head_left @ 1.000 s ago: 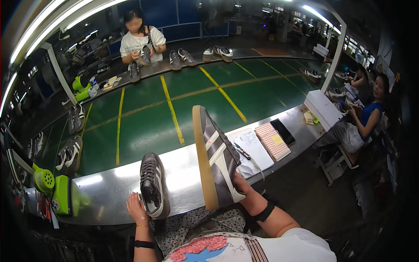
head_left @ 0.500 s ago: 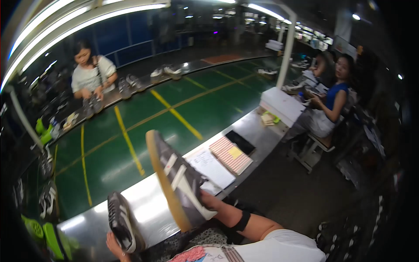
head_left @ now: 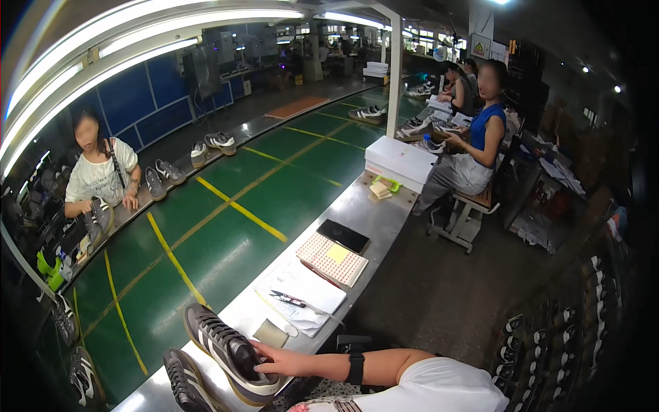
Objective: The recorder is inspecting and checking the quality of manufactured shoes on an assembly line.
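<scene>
My right hand (head_left: 276, 360) reaches in from the lower right and grips a dark grey sneaker (head_left: 218, 338) at its heel opening, thumb on the collar. The sneaker has pale stripes and a gum sole. It sits sole down on the metal ledge (head_left: 353, 199), toe pointing away to the left. Close on its left is a matching sneaker (head_left: 184, 384), cut off partly by the lower edge. My left hand is out of view. Beside the held sneaker lie a beige square pad (head_left: 270, 334) and a small white disc (head_left: 291, 330).
Along the ledge lie papers (head_left: 309, 292) with snips (head_left: 288, 298), a patterned notebook (head_left: 319, 257), a black phone (head_left: 344, 235) and a white shoebox (head_left: 400, 161). Beyond runs a green conveyor belt (head_left: 240, 240). A person (head_left: 99, 172) opposite holds a shoe; another (head_left: 484, 144) sits right.
My right hand has lowered the sneaker from a raised, tilted position onto the ledge. My left hand, earlier beside the other sneaker, has left the picture. The person opposite has lifted a shoe.
</scene>
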A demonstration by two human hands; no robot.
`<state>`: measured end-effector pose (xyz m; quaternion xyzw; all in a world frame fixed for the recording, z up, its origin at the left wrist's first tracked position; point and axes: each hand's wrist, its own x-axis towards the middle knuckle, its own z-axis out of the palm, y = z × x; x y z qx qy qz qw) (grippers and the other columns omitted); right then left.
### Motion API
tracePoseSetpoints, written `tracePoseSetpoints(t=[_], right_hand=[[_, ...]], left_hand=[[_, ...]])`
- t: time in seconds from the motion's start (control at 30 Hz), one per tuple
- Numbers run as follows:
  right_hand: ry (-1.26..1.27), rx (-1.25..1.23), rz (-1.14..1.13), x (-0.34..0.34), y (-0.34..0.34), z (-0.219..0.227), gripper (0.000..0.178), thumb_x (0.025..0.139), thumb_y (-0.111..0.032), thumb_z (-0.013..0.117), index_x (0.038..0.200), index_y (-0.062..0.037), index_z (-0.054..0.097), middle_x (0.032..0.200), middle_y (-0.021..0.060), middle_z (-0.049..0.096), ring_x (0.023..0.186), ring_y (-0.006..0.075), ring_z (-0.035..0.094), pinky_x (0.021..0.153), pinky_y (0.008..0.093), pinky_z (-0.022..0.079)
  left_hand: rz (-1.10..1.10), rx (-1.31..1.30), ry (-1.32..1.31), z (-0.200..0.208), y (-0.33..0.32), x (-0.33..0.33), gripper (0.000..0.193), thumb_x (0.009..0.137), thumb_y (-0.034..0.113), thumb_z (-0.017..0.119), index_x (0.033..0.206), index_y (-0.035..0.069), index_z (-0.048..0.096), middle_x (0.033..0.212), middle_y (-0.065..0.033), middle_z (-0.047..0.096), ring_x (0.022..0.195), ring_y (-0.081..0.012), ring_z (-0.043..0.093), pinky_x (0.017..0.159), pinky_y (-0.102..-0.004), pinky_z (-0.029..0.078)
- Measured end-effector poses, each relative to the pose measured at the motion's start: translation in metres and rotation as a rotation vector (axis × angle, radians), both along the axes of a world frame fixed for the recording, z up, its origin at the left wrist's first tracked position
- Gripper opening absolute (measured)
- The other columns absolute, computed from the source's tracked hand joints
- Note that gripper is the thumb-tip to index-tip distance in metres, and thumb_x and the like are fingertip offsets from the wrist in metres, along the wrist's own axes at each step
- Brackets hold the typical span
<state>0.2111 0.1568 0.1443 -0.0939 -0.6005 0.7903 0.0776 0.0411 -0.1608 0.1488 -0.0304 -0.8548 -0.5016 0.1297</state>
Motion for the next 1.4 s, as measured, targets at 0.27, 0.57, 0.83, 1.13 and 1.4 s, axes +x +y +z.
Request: tracePoseSetpoints(t=[0.27,0.57,0.83,1.13,1.4], right_hand=[[-0.164,0.734,0.121,-0.029,-0.096,-0.022,0.076,0.091,-0.042,0.045,0.143,-0.0040,0.004,0.132,0.0331,0.027,0.122,0.0459,0.034,0.103,0.0441,0.029],[-0.093,0.343,0.161,-0.023,-0.078,-0.026,0.074,0.088,-0.040,0.055,0.143,-0.0090,0.017,0.140,0.0234,0.025,0.128,0.0368,0.030,0.103,0.0433,0.031],[-0.100,-0.339,0.269,-0.016,-0.057,0.025,0.061,0.093,-0.027,0.047,0.143,-0.0088,0.016,0.137,0.0178,0.032,0.117,0.0275,0.044,0.091,0.0397,0.044],[-0.083,-0.121,0.082,-0.045,-0.053,0.026,0.055,0.092,-0.037,0.049,0.139,-0.0160,0.030,0.115,0.0069,0.054,0.086,0.0122,0.055,0.069,0.0250,0.046],[-0.132,0.100,0.212,-0.085,-0.064,0.026,0.049,0.096,-0.022,0.039,0.140,-0.0072,0.023,0.129,0.0165,0.046,0.110,0.0251,0.050,0.091,0.0351,0.041]], left_hand=[[-1.054,-0.784,0.149,0.090,0.048,0.054,0.061,0.071,0.026,0.073,0.122,0.002,0.050,0.099,-0.0232,0.058,0.093,-0.0386,0.055,0.083,-0.0431,0.044],[-0.980,-1.133,-0.198,0.066,0.078,0.039,0.067,0.058,0.073,0.063,0.098,0.019,0.066,0.087,-0.0202,0.056,0.081,-0.0347,0.061,0.069,-0.0399,0.050],[-0.909,-0.756,-0.227,0.095,0.011,0.039,0.063,0.067,0.066,0.062,0.100,0.013,0.065,0.081,-0.0114,0.055,0.078,-0.0291,0.058,0.069,-0.0360,0.047],[-0.459,0.515,-0.405,0.129,-0.126,0.097,0.057,0.073,0.053,0.070,0.099,0.004,0.061,0.062,0.0057,0.047,0.047,-0.0029,0.038,0.038,-0.0199,0.028],[0.450,-0.327,-0.172,0.183,-0.247,0.164,0.061,0.063,0.049,0.077,0.101,0.002,0.065,0.088,-0.0118,0.066,0.083,-0.0200,0.063,0.073,-0.0321,0.048]])
